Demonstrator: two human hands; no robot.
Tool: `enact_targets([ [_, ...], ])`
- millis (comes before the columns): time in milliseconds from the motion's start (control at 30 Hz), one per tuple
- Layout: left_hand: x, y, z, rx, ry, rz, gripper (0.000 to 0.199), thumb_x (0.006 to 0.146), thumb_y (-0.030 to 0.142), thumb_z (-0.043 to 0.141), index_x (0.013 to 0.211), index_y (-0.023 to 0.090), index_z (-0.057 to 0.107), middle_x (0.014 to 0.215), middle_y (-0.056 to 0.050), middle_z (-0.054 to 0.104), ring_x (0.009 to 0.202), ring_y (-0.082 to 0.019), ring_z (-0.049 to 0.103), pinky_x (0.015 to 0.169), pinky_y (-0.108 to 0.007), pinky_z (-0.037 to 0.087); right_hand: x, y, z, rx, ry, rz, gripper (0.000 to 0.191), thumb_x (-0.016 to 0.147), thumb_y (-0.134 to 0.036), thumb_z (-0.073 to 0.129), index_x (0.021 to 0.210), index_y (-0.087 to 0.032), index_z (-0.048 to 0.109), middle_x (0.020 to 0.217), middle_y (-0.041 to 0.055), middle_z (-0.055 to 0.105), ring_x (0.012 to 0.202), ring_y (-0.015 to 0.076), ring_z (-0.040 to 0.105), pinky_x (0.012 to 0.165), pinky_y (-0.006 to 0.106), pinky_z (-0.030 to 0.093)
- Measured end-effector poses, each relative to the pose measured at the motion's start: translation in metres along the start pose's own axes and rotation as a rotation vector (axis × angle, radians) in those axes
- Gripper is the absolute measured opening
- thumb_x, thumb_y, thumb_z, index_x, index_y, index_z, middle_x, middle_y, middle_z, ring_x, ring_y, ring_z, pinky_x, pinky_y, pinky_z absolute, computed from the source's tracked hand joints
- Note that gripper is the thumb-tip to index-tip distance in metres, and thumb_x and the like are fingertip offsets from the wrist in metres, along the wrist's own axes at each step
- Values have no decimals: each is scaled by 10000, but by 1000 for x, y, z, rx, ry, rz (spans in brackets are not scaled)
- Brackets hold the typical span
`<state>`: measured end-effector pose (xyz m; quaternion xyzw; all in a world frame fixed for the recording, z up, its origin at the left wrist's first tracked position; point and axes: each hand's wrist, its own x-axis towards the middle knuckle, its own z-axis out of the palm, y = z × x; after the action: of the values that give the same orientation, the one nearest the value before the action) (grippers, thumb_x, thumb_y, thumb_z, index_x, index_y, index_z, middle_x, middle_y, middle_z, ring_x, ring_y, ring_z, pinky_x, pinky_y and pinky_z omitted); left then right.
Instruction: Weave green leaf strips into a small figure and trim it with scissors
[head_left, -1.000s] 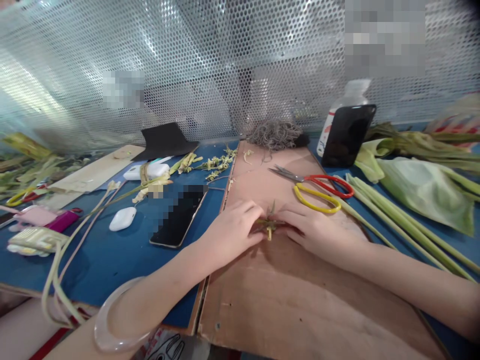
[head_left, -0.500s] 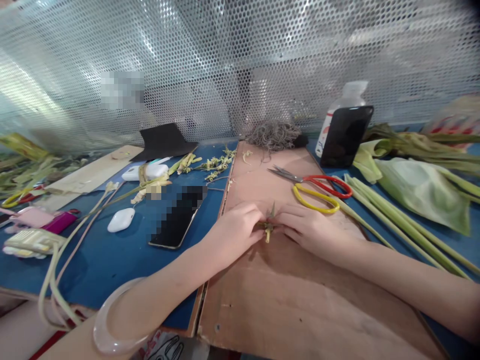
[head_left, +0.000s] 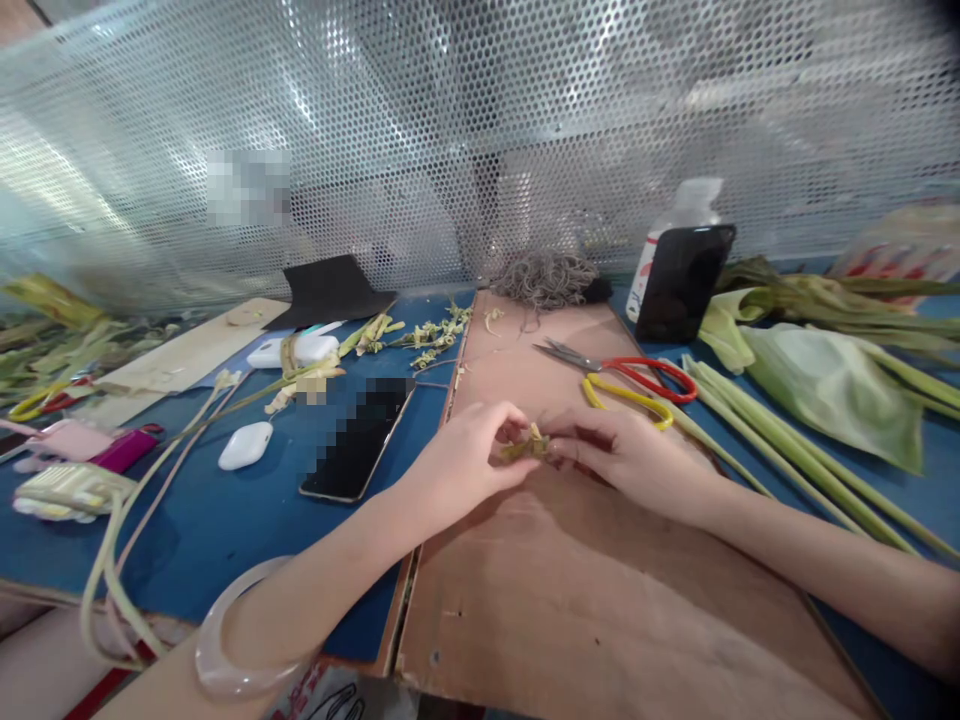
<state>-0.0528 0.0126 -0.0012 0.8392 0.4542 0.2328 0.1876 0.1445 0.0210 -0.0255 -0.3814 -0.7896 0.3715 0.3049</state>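
Over the wooden board, my left hand pinches a small yellow-green piece of folded plant leaf between thumb and fingers. From the other side, the fingertips of my right hand close on the same piece. Its finer shape is partly hidden by the fingers. Just beyond my right hand lies a pair of scissors with one red and one yellow handle, blades pointing left. Long green stalks rest on the blue surface to the right.
A tangle of grey string sits at the board's far end. A dark phone leans on a bottle. Left are another phone, a white earbud case and curled leaf pieces. Perforated metal mesh stands behind.
The leaf piece has turned from pointing lengthwise between the hands to lying more crosswise. My left fingers have curled and lifted slightly, and the right hand has shifted its grip.
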Motion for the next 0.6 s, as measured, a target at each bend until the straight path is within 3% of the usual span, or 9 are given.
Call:
enact_targets([
  [200, -1, 4, -2, -172, 42, 3, 108, 779, 262, 604, 848, 187, 568, 807, 10, 616, 694, -111, 544, 633, -235, 433, -2, -5, 6, 318, 45, 138, 264, 850, -353, 512, 1023, -190, 625, 735, 11, 642, 644, 113, 585, 586, 237, 485],
  [400, -1, 6, -4, -273, 111, -8, 158, 785, 286, 599, 911, 191, 591, 867, -12, 636, 777, -130, 580, 717, -258, 464, -8, -17, 9, 375, 209, 121, 254, 820, -320, 564, 1037, -187, 578, 746, 14, 650, 662, 123, 607, 618, 255, 503],
  [600, -2, 5, -5, -338, 142, -19, 171, 769, 309, 621, 894, 193, 620, 904, -21, 655, 842, -146, 602, 779, -275, 475, -15, -24, 14, 395, 261, 85, 152, 845, -295, 532, 916, -176, 593, 715, 9, 653, 656, 119, 629, 648, 257, 525],
])
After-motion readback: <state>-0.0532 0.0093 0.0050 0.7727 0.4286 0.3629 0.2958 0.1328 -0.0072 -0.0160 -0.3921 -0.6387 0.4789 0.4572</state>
